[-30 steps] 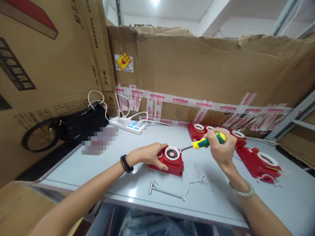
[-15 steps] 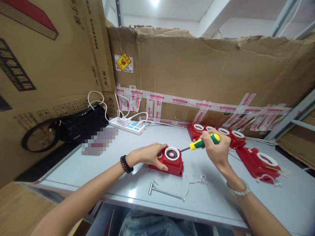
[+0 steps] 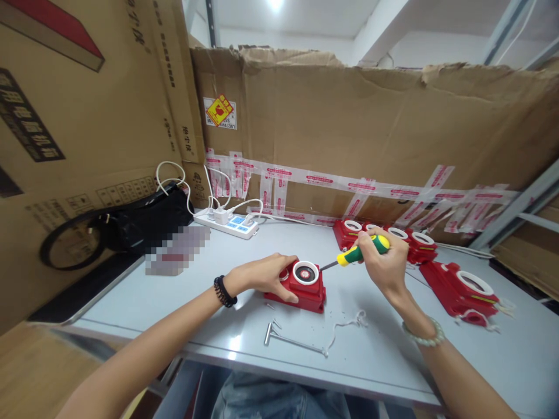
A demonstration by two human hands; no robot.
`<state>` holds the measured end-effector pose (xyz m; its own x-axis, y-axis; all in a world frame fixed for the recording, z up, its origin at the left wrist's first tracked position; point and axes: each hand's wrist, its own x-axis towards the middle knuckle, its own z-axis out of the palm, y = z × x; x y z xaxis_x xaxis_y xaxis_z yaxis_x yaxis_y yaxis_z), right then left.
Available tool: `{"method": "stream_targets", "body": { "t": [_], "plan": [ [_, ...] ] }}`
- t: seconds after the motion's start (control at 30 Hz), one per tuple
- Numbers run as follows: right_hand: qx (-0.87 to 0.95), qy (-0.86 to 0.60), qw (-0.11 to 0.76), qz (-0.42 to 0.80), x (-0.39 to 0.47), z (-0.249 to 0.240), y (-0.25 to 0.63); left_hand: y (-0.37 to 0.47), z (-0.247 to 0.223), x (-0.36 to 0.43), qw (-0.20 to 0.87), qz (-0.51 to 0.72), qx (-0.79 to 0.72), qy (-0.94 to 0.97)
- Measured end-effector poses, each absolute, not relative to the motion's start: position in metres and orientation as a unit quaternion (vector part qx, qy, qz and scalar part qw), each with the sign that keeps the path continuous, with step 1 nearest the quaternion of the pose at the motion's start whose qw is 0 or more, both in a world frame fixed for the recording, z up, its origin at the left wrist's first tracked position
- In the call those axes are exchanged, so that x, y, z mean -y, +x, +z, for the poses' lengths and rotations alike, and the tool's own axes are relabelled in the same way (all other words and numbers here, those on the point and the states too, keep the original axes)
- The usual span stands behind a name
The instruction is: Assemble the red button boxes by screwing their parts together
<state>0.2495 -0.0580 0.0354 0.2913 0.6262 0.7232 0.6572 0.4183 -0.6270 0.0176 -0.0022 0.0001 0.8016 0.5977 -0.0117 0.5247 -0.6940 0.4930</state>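
A red box-shaped housing (image 3: 312, 299) with a white ring around a dark round centre sits on the grey table. My left hand (image 3: 273, 276) is closed around its left end, thumb along the near side. In my right hand (image 3: 384, 262) is a screwdriver (image 3: 355, 254) with a green and yellow handle. Its shaft slants down to the left, and the tip meets the housing's far right edge beside the white ring. Whether a screw is under the tip cannot be made out. Nearer to me lies a metal T-shaped rod (image 3: 297, 343) tied to a white string (image 3: 335, 331).
More red housings (image 3: 423, 247) stand in a row at the back right, with a larger-looking one (image 3: 467, 294) nearer on the right. A white power strip (image 3: 236, 226) with cables and a black bag (image 3: 146, 218) lie back left. Cardboard (image 3: 349, 122) walls the rear.
Almost nothing differs. My right hand and the screwdriver handle have shifted very slightly to the left; my left hand and the housing stay in place.
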Motion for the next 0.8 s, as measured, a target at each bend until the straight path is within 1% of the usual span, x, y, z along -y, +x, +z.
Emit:
{"method": "stream_targets", "body": {
  "t": [0.27, 0.47, 0.57, 0.7, 0.8],
  "plan": [
    [0.61, -0.562, 0.559, -0.016, 0.056, 0.047, 0.242, 0.017, -0.003, 0.001, 0.245, 0.074, -0.311, 0.915],
    [0.668, -0.57, 0.474, -0.062, 0.044, 0.065, 0.221, 0.018, 0.0, 0.004, 0.213, 0.07, -0.315, 0.922],
    [0.682, -0.575, 0.445, -0.083, 0.037, 0.071, 0.208, 0.02, 0.002, 0.004, 0.198, 0.064, -0.308, 0.928],
    [0.683, -0.578, 0.436, -0.093, 0.031, 0.071, 0.201, 0.02, 0.001, 0.002, 0.189, 0.058, -0.304, 0.932],
    [0.678, -0.579, 0.444, -0.086, 0.03, 0.069, 0.205, 0.019, 0.001, 0.002, 0.207, 0.063, -0.301, 0.929]
  ]
}}
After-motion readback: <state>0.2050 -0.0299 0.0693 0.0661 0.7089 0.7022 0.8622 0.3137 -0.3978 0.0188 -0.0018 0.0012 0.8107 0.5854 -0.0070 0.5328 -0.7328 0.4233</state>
